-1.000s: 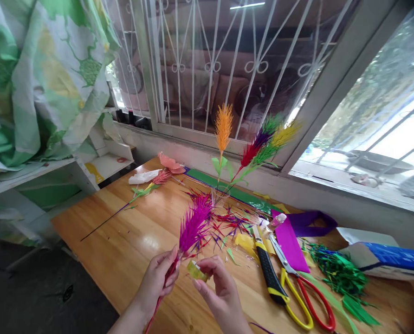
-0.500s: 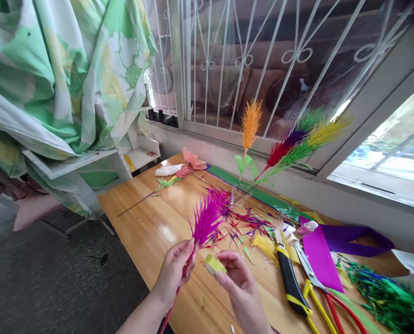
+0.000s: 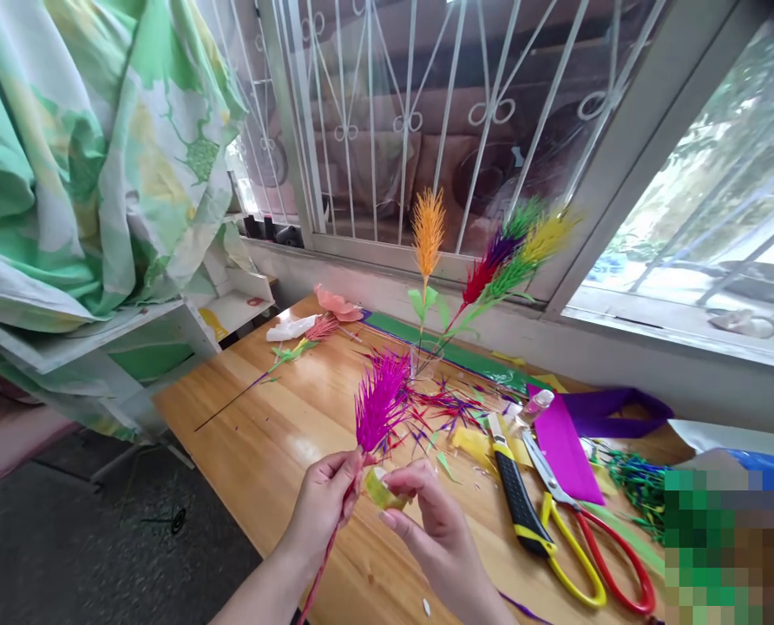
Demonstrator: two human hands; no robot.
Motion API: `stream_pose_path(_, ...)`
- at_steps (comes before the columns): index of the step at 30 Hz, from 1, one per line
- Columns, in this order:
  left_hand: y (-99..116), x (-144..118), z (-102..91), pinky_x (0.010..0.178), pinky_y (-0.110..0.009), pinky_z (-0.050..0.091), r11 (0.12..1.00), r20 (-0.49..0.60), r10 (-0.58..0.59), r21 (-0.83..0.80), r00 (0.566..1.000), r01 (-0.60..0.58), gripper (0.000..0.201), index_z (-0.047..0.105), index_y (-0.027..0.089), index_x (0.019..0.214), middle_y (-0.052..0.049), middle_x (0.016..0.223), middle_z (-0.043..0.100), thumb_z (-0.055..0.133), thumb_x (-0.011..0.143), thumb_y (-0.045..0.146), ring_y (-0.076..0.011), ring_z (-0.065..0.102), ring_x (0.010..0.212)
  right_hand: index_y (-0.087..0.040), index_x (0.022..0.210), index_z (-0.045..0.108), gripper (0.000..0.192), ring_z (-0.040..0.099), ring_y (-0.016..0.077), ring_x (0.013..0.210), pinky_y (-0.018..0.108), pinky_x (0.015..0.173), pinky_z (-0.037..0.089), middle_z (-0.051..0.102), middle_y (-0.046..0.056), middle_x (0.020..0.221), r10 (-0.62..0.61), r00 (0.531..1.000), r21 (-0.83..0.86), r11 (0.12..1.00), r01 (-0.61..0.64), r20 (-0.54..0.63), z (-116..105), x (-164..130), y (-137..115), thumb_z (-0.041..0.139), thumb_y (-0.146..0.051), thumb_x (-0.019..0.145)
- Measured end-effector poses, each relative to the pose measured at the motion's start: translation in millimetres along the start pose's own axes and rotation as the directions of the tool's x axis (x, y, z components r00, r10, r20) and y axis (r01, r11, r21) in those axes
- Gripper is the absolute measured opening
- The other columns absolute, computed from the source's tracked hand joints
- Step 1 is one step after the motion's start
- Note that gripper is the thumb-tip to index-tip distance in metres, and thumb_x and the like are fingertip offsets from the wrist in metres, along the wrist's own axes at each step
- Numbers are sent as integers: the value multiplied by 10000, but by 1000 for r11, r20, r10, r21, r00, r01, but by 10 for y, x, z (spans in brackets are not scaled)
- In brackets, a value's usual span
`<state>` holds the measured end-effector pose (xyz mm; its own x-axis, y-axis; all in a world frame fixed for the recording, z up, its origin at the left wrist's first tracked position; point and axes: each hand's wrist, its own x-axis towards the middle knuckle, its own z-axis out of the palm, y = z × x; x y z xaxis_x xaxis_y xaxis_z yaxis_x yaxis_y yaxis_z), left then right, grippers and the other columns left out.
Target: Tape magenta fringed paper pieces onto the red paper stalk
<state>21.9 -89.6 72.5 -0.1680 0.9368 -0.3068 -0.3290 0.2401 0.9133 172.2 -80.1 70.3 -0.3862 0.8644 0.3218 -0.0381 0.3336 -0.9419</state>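
Note:
My left hand (image 3: 325,506) pinches the red stem of a magenta paper feather flower (image 3: 379,404), holding it upright over the wooden table (image 3: 263,443). Right beside it, my right hand (image 3: 436,529) holds a small roll of yellow-green tape (image 3: 382,488) against the base of the flower head. Both hands hover above the table's near edge.
A black-and-yellow utility knife (image 3: 515,499) and red-and-yellow scissors (image 3: 586,542) lie to the right. Magenta paper (image 3: 564,444), coloured scraps (image 3: 452,408) and green fringe (image 3: 634,486) lie around. Finished orange, red, green and yellow flowers (image 3: 484,260) stand by the window. A loose flower stem (image 3: 276,365) lies at left.
Both hands stay on the flower and the tape; the right hand has turned the tape roll closer to the stem. The camera view has swung back and forth.

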Motion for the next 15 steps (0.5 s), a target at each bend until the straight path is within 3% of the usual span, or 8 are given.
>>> stream_pose_path(4, 3, 57, 1, 324, -179, 92, 999, 30, -26, 33, 999, 25, 375, 537, 155, 646, 106, 361, 297, 602, 646, 524, -22, 186, 308, -253, 896, 592, 138, 485, 181, 833, 334, 781, 401, 546, 25, 810, -3, 1000, 86, 996, 4, -4, 23, 38, 82, 592, -308, 770)
stream_pose_path(8, -1, 122, -33, 328, -182, 89, 1000, -19, -21, 21, 1000, 21, 424, 555, 150, 682, 98, 366, 335, 635, 581, 555, -20, 191, 311, -256, 832, 595, 105, 481, 178, 832, 358, 828, 372, 566, 11, 784, -28, 999, 144, 989, 31, -21, 116, 106, 163, 608, -328, 756)
stream_pose_path(15, 57, 226, -184, 365, -192, 148, 997, -33, -50, 60, 998, 52, 322, 584, 137, 678, 69, 409, 394, 600, 670, 458, -37, 238, 347, -219, 816, 589, 90, 460, 167, 749, 301, 692, 395, 566, 13, 726, -84, 996, -147, 986, 82, -8, 322, 345, -7, 592, -297, 771)
